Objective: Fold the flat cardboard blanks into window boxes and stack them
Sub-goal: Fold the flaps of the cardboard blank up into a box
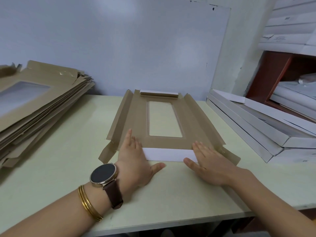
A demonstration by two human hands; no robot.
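The cardboard blank [136,117] lies flat on the counter [77,151] straight in front of me, brown side up, with its clear window [164,118] in the middle. Its long side flaps are creased and tilt up a little. The far end flap [159,93] is folded over and shows a white edge. The near end flap [168,154] is folded onto the panel, white face up.

My left hand [136,158] lies flat on the left end of that white flap, fingers straight and reaching onto the brown panel, thumb spread out on the counter. My right hand [208,161] lies flat on the right end, fingers straight too, thumb pointing along the flap's near edge. Neither hand grips anything.

On my left wrist sit a dark round watch [103,175] and gold bangles [89,204].

Well to my left is a tall pile of flat brown blanks [42,103]. To my right, finished white boxes [248,124] are stacked at an angle, beside a shelf [273,71] holding more white things.
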